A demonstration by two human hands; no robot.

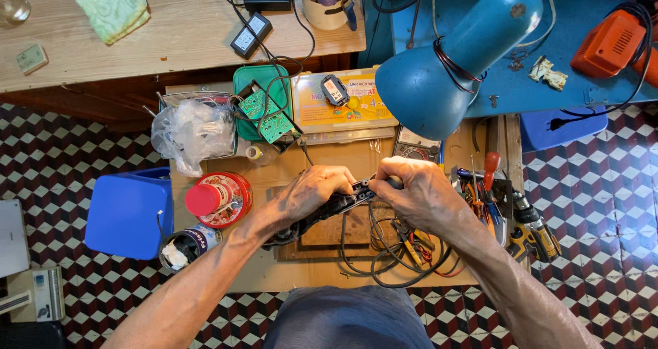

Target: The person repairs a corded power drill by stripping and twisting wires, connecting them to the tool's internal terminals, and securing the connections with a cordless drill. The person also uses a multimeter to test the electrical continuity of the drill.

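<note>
Over the low desk [322,270], left hand [312,191] and right hand [418,195] grip one black elongated device [336,206] between them, held just above a wooden block [349,229]. Left fingers curl around its middle; right fingers pinch its far end, thumb pressed down. Risk: black cables [384,253] looped underneath could snag and drag the loose screwdrivers [488,177] off the edge; a slip of the pinch might drop the device. Counts: two green circuit boards [264,112], two black adapters [257,13], one blue lamp [452,61], one red tin [219,199], one multimeter [417,147].
</note>
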